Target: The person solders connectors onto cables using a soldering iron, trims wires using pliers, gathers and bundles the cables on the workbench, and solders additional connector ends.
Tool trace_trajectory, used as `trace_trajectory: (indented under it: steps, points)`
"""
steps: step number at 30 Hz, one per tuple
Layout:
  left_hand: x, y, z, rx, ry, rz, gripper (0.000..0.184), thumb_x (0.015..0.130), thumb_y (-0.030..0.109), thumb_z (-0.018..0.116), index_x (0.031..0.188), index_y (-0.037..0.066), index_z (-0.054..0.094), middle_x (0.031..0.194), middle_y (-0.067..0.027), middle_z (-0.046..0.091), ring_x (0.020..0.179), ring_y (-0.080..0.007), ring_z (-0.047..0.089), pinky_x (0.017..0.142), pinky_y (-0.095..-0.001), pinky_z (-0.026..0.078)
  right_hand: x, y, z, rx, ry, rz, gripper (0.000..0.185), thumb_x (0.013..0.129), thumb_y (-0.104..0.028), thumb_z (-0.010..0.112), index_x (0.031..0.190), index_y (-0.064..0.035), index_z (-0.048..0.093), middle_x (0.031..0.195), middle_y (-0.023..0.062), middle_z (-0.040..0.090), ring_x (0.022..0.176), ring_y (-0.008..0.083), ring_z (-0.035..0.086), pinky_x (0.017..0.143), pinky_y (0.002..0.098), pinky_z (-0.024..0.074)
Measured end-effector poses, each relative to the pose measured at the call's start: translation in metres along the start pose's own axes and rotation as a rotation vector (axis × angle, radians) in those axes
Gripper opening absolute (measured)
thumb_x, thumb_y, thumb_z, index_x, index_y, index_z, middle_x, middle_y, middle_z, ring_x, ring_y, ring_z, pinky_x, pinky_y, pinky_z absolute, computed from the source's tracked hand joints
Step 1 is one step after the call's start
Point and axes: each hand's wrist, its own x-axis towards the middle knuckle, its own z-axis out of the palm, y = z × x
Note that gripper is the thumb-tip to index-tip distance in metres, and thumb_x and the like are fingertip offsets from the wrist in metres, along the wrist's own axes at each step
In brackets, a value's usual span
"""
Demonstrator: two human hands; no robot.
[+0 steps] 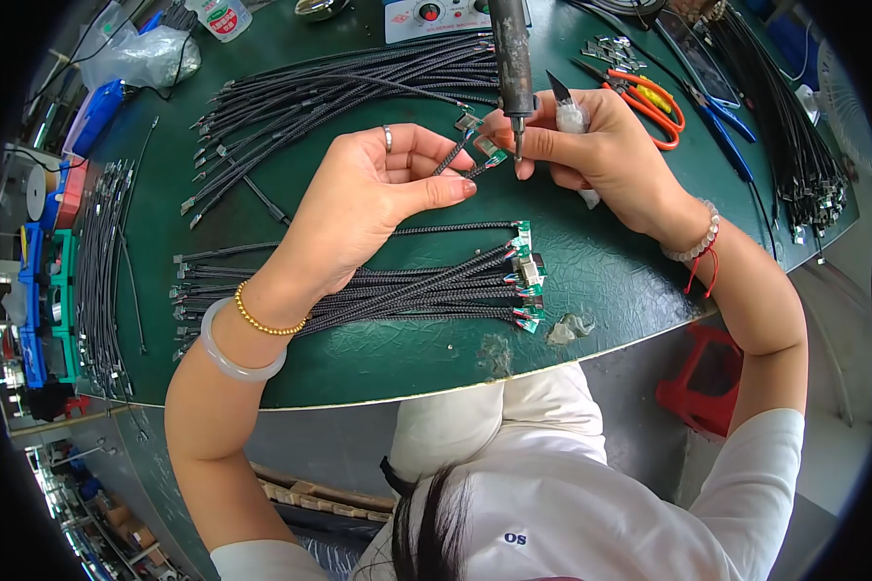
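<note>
My left hand (354,198) is closed, with a black braided cable (450,158) between thumb and fingers. Two cable ends rise from that grip: one has a metal connector (468,123), the other a small green circuit board (490,149). Tucked in my right hand (615,160) is a craft knife (573,118), its dark blade pointing up and its handle wrapped in white. The right fingertips are close to the green board; whether they touch it I cannot tell. A soldering iron (513,68) hangs tip down just beside them, partly covering the right fingers.
Braided cables with green boards (407,281) lie below my hands, and another cable bundle (339,97) lies behind. Orange-handled cutters (649,107), blue-handled pliers (731,136) and loose metal connectors (612,52) are at the right. A soldering station (431,17) stands at the back.
</note>
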Motion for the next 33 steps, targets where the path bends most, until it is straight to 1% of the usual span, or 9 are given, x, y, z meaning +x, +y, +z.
trace_trajectory:
  steps: [1,5,10,12,17,20,25,31,33]
  points:
    - [0.0,0.0,0.001,-0.003,0.011,0.013,0.021,0.075,0.003,0.064,0.092,-0.005,0.056,0.084,-0.0087,0.061,0.077,-0.0111,0.059,0.073,-0.021,0.047,0.0,0.001,0.0,0.0,0.0,0.0,0.01,0.081,-0.011,0.058,0.083,-0.002,0.061,0.063,0.0006,0.058,0.046,-0.0001,0.04,0.041,0.0133,0.0284]
    - [0.0,0.0,0.002,-0.002,0.012,0.021,0.019,0.075,0.003,0.063,0.091,-0.005,0.056,0.084,-0.0087,0.061,0.078,-0.0109,0.059,0.073,-0.0212,0.047,0.001,0.003,-0.001,-0.024,0.006,-0.021,0.01,0.08,-0.011,0.059,0.083,-0.0024,0.061,0.064,0.0007,0.058,0.047,-0.0003,0.041,0.041,0.0136,0.0288]
    - [-0.001,0.001,0.005,-0.067,0.032,0.037,0.019,0.079,0.003,0.058,0.096,-0.008,0.057,0.09,-0.0107,0.061,0.08,-0.0119,0.058,0.075,-0.0226,0.048,0.002,0.005,-0.005,-0.07,-0.053,0.041,0.011,0.08,-0.012,0.059,0.084,-0.0023,0.061,0.066,0.0011,0.058,0.05,-0.0003,0.042,0.042,0.0137,0.0293]
    - [-0.001,-0.002,0.003,-0.035,0.036,0.038,0.02,0.08,0.003,0.058,0.097,-0.008,0.057,0.091,-0.011,0.062,0.08,-0.0119,0.058,0.075,-0.0228,0.048,0.0,0.002,-0.001,-0.062,0.007,-0.077,0.012,0.08,-0.013,0.059,0.083,-0.002,0.06,0.067,0.0007,0.058,0.052,-0.0005,0.043,0.043,0.0133,0.0293]
    - [0.0,-0.004,0.001,0.027,0.024,0.059,0.021,0.08,0.004,0.057,0.099,-0.007,0.058,0.092,-0.0108,0.062,0.08,-0.0111,0.058,0.074,-0.0221,0.048,0.001,0.005,-0.003,-0.061,-0.027,-0.077,0.013,0.08,-0.015,0.058,0.084,-0.0018,0.06,0.067,0.0,0.058,0.054,-0.0009,0.045,0.043,0.0127,0.0292]
    - [0.0,-0.004,0.002,0.062,0.014,0.069,0.019,0.08,0.003,0.058,0.097,-0.006,0.059,0.089,-0.0099,0.062,0.079,-0.0103,0.058,0.072,-0.0209,0.047,0.0,0.005,-0.004,-0.073,-0.036,-0.074,0.013,0.081,-0.015,0.058,0.084,-0.0017,0.06,0.068,0.0,0.058,0.055,-0.0012,0.045,0.043,0.0125,0.0294]
    - [0.0,-0.003,0.003,0.084,0.048,0.062,0.017,0.077,0.004,0.061,0.091,-0.004,0.058,0.078,-0.0063,0.061,0.073,-0.0088,0.057,0.069,-0.0197,0.047,0.001,0.004,-0.004,-0.091,-0.046,-0.07,0.014,0.08,-0.014,0.057,0.084,-0.0017,0.06,0.068,0.0,0.058,0.055,-0.0015,0.045,0.044,0.0126,0.0296]
    - [0.0,-0.003,0.004,0.015,0.045,0.065,0.015,0.078,0.005,0.061,0.089,-0.004,0.057,0.078,-0.0077,0.06,0.073,-0.0098,0.058,0.068,-0.0196,0.047,0.0,0.004,-0.001,-0.083,-0.008,-0.048,0.014,0.079,-0.015,0.058,0.084,-0.0027,0.061,0.069,0.0,0.059,0.055,-0.0004,0.045,0.044,0.0128,0.0302]
    - [0.0,-0.002,0.003,0.0,0.049,0.065,0.014,0.079,0.006,0.06,0.088,-0.005,0.057,0.079,-0.0083,0.061,0.073,-0.0105,0.058,0.068,-0.02,0.047,0.002,0.007,0.004,0.017,0.068,-0.104,0.012,0.079,-0.016,0.059,0.083,-0.0041,0.061,0.066,-0.0011,0.057,0.053,0.0,0.044,0.044,0.0135,0.0296]
